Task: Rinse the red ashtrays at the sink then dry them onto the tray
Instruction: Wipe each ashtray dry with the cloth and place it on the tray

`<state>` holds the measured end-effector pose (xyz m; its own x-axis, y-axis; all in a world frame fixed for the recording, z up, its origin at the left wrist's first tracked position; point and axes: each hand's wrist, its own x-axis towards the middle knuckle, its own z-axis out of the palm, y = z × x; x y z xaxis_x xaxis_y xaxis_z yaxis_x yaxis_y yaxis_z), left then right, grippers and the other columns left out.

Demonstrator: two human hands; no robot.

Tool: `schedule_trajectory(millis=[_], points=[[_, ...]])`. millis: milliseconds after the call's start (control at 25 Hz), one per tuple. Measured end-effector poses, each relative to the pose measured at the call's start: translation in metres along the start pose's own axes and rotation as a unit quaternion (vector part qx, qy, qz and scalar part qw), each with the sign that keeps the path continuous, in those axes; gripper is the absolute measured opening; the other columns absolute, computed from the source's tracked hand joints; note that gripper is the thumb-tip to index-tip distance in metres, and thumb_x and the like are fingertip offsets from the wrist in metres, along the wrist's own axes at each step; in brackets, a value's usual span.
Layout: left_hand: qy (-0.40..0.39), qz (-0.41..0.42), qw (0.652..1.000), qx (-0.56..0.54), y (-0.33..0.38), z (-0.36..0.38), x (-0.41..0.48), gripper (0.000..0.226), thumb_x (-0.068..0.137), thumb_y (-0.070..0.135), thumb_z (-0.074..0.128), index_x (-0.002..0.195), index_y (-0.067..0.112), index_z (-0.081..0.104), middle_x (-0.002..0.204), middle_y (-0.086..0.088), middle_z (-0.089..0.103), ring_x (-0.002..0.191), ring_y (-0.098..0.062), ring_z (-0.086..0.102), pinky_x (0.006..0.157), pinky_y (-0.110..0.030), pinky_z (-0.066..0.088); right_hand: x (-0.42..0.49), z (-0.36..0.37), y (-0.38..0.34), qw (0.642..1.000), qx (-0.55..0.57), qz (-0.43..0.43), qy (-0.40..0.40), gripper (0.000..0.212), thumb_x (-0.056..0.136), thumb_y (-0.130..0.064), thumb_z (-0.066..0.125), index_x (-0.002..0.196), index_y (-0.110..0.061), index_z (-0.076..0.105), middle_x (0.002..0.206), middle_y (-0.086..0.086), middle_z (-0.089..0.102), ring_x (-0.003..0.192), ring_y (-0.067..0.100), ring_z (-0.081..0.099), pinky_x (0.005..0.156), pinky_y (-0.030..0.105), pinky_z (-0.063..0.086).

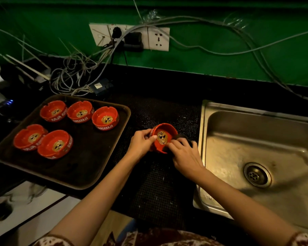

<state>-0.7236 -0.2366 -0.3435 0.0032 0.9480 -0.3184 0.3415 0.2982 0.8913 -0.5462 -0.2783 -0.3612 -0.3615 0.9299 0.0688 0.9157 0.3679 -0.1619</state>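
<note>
The left hand (140, 142) pinches a tilted red ashtray (163, 137) by its rim above the bench (158, 183). The right hand (185, 155) has its fingers (174, 145) curled round a dark cloth (183, 136) against it.

Between left hand (140, 144) and right hand (184, 155): held ashtray (163, 138), tilted, above the mat (158, 183). To the left of the left hand: tray (89, 166) bearing five ashtrays (106, 118), three in the far row, two in the near row. Just right of the right hand: sink (238, 139), drain (257, 174) in its basin. Well beyond both hands: socket panel (130, 37) on the wall, cables (75, 75) behind the tray.
</note>
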Motion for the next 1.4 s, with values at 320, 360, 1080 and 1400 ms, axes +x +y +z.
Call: schedule_trajectory(millis=[320,360,1080,1400], points=[[0.027,0.022,0.999,-0.004,-0.003,-0.026,-0.018,0.010,0.089,0.022,0.058,0.095,0.026,0.065,0.084,-0.002,0.071,0.082,-0.018,0.070,0.081,-0.042,0.057,-0.009,-0.011,-0.034,0.986,0.068,0.145,0.052,0.032,0.077,-0.016,0.058,0.108,-0.027,0.057,0.111,-0.010,0.052,0.107,0.019,0.041,0.079,0.038,0.034],[0.034,0.018,0.999,-0.007,-0.005,-0.039,-0.020,0.011,0.090,0.022,0.058,0.097,0.026,0.064,0.085,-0.002,0.070,0.083,-0.017,0.069,0.083,-0.041,0.057,-0.010,-0.012,-0.040,0.984,0.056,0.167,0.023,0.032,0.078,-0.018,0.057,0.109,-0.027,0.056,0.112,-0.008,0.051,0.110,0.020,0.039,0.083,0.040,0.033],[0.149,-0.058,0.987,0.028,-0.101,-0.215,-0.051,0.026,0.092,0.019,0.052,0.078,0.005,0.069,0.081,-0.016,0.072,0.077,-0.030,0.070,0.071,-0.047,0.059,0.099,0.024,-0.247,0.952,0.219,0.212,0.026,0.017,0.087,-0.016,0.050,0.094,-0.012,0.065,0.093,0.008,0.068,0.096,0.030,0.060,0.085,0.039,0.040],[0.270,0.027,0.954,0.126,-0.097,-0.203,-0.066,0.023,0.093,0.010,0.054,0.110,-0.002,0.065,0.101,-0.016,0.067,0.091,-0.024,0.063,0.073,-0.028,0.046,0.096,0.043,-0.252,0.960,0.182,0.211,0.024,0.027,0.095,-0.030,0.045,0.112,-0.019,0.063,0.109,0.005,0.063,0.116,0.026,0.041,0.095,0.044,0.027]])
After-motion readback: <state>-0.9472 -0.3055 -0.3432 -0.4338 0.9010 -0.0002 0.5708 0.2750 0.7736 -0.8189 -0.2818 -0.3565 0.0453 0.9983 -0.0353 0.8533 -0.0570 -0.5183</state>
